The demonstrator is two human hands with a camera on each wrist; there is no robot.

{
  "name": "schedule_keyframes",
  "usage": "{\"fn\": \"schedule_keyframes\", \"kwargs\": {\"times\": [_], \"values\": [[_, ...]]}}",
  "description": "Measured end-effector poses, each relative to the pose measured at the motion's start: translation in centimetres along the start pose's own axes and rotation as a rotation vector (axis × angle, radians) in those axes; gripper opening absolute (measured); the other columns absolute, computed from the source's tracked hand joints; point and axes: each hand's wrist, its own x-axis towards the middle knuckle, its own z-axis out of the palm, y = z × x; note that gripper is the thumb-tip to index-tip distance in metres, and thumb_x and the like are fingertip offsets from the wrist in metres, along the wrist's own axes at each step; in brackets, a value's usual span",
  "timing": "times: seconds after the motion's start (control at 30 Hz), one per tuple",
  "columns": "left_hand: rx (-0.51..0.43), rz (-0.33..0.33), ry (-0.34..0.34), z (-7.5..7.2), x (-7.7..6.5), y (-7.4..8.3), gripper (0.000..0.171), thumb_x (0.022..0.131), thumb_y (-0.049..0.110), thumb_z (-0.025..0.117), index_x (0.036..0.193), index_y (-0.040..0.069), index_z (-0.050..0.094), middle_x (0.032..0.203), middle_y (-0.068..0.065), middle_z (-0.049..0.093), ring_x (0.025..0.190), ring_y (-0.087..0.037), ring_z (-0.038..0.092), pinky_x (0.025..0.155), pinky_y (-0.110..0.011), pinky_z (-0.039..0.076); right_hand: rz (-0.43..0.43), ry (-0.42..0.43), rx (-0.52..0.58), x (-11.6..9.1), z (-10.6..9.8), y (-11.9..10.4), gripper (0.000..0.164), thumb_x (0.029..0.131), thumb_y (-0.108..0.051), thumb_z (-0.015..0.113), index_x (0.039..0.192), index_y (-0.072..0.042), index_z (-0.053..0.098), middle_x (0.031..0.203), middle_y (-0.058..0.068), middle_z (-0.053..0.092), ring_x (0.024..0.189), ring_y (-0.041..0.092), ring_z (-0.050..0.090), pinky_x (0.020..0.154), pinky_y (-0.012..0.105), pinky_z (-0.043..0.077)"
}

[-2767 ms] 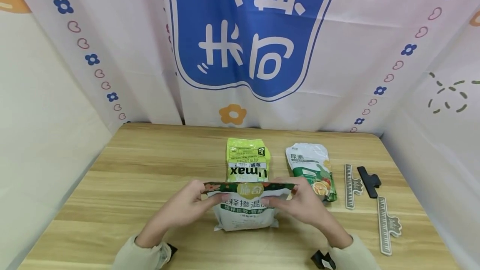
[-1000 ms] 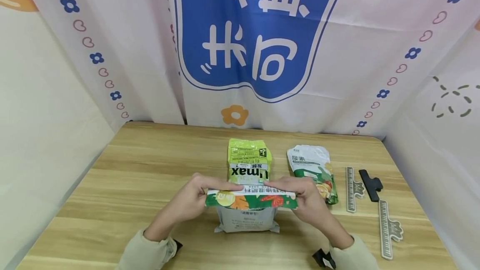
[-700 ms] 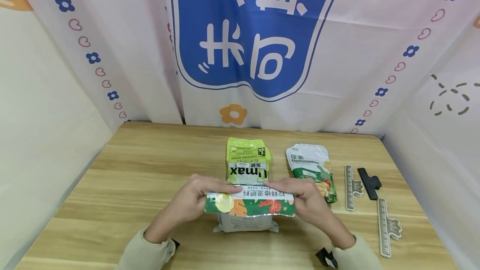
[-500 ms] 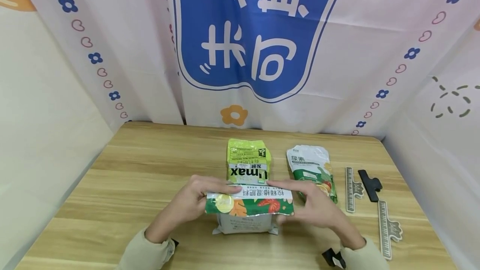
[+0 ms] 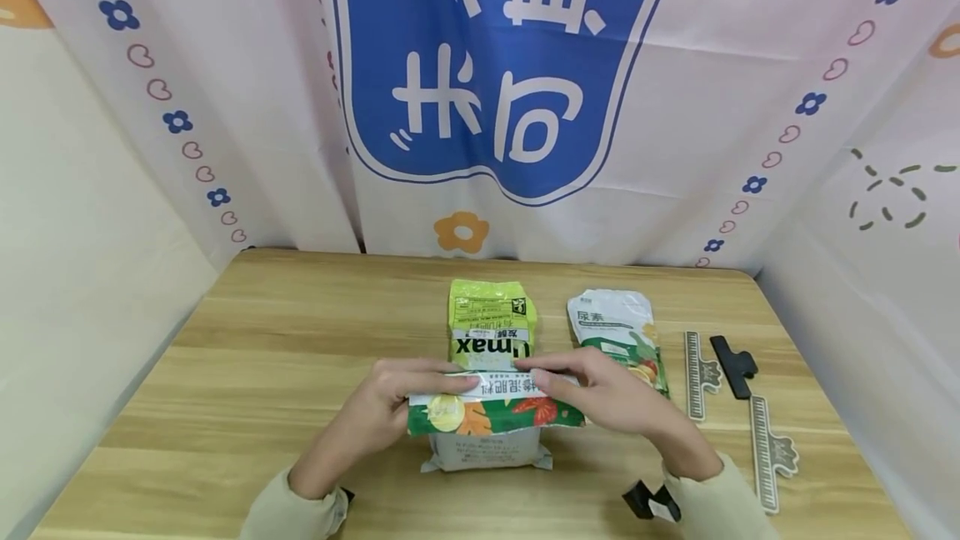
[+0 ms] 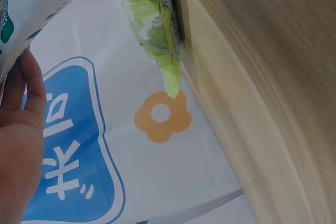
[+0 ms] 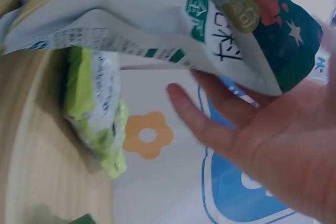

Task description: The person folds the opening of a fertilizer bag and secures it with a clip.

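Note:
A white fertilizer bag stands on the table, its green-and-white top folded over toward the person. At the left end of the fold, my left hand pinches the bag, index finger along the crease. My right hand has its thumb on the flap's right part and its fingers behind the crease. In the right wrist view the fingers reach behind the bag, with a fingertip on its front. The left wrist view shows the left fingers at the bag's edge.
A lime-green pouch stands just behind the bag. To the right are a white-and-green pouch, two clear bag clips and a black bag clip. A printed cloth hangs behind the table.
The bag's top, upright at first, is now folded down toward the person. The right hand left the flap's right end, shifted inward and laid its thumb on top. The left hand stayed.

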Motion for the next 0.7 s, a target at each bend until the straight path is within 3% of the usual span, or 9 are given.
{"fn": "schedule_keyframes", "kwargs": {"times": [0.07,0.13,0.17,0.23,0.3,0.4,0.47,0.6,0.7], "values": [[0.007,0.002,-0.001,0.0,-0.1,0.1,0.036,0.088,-0.003,0.078,0.119,0.016,0.081,0.114,-0.014,0.08,0.102,-0.028,0.079,0.093,-0.018,0.059,0.065,-0.008,-0.015,0.4,0.2,-0.2,0.043,0.112,-0.033,0.051,0.148,-0.012,0.06,0.072,-0.008,0.058,0.063,0.0,0.047,0.074,0.023,0.05],[0.008,0.007,0.002,0.0,-0.1,0.2,0.036,0.088,-0.003,0.077,0.118,0.016,0.081,0.115,-0.014,0.08,0.103,-0.028,0.079,0.094,-0.019,0.059,0.101,-0.025,-0.002,0.7,0.3,-0.3,0.045,0.111,-0.035,0.054,0.148,-0.012,0.06,0.062,-0.01,0.042,0.053,0.002,0.035,0.065,0.023,0.046],[0.011,0.012,0.004,0.0,-0.1,0.2,0.036,0.088,-0.004,0.076,0.118,0.016,0.082,0.115,-0.013,0.08,0.103,-0.028,0.079,0.094,-0.02,0.06,0.108,-0.025,0.004,0.8,0.5,-0.2,0.044,0.11,-0.035,0.056,0.148,-0.012,0.061,0.061,-0.011,0.044,0.051,0.002,0.034,0.062,0.022,0.045],[0.016,0.018,0.01,0.0,-0.1,0.2,0.037,0.088,-0.007,0.074,0.116,0.016,0.082,0.115,-0.013,0.08,0.103,-0.028,0.079,0.095,-0.021,0.06,0.095,-0.01,0.012,0.9,0.7,0.0,0.042,0.109,-0.034,0.059,0.144,-0.011,0.065,0.067,-0.01,0.061,0.055,0.001,0.046,0.066,0.02,0.048],[0.019,0.021,0.01,0.0,-0.1,0.2,0.038,0.088,-0.009,0.073,0.116,0.016,0.082,0.116,-0.012,0.08,0.104,-0.028,0.079,0.095,-0.021,0.06,0.063,0.012,0.009,0.9,0.9,0.2,0.037,0.108,-0.033,0.06,0.138,-0.013,0.07,0.086,-0.008,0.075,0.069,0.001,0.058,0.075,0.02,0.053],[0.041,0.02,0.003,-0.1,-0.1,0.2,0.047,0.085,-0.018,0.07,0.116,0.016,0.082,0.115,-0.011,0.081,0.104,-0.027,0.079,0.094,-0.02,0.059,0.004,0.046,-0.014,0.9,1.2,0.6,0.029,0.108,-0.03,0.06,0.131,-0.018,0.075,0.109,-0.006,0.08,0.093,0.004,0.066,0.093,0.023,0.055],[0.057,0.01,-0.009,-0.2,-0.1,0.2,0.05,0.084,-0.019,0.07,0.117,0.017,0.082,0.116,-0.01,0.081,0.104,-0.026,0.079,0.093,-0.021,0.06,-0.025,0.056,-0.018,1.0,1.3,0.7,0.026,0.109,-0.029,0.059,0.127,-0.021,0.076,0.11,-0.006,0.08,0.093,0.005,0.066,0.092,0.024,0.056],[0.02,-0.103,-0.087,-0.8,-0.1,0.6,0.047,0.089,-0.011,0.072,0.124,0.019,0.079,0.124,-0.007,0.079,0.111,-0.026,0.077,0.093,-0.03,0.063,-0.054,0.077,-0.011,1.2,1.4,0.9,0.025,0.108,-0.028,0.06,0.122,-0.019,0.078,0.108,-0.004,0.081,0.088,0.004,0.066,0.086,0.024,0.057],[-0.096,-0.263,-0.16,-1.7,-0.2,0.9,0.044,0.095,0.0,0.072,0.134,0.021,0.074,0.135,-0.003,0.074,0.124,-0.019,0.071,0.101,-0.031,0.059,-0.041,0.094,-0.009,1.4,1.5,0.9,0.024,0.107,-0.028,0.062,0.12,-0.019,0.08,0.106,-0.003,0.081,0.081,0.004,0.064,0.081,0.023,0.056]]}}
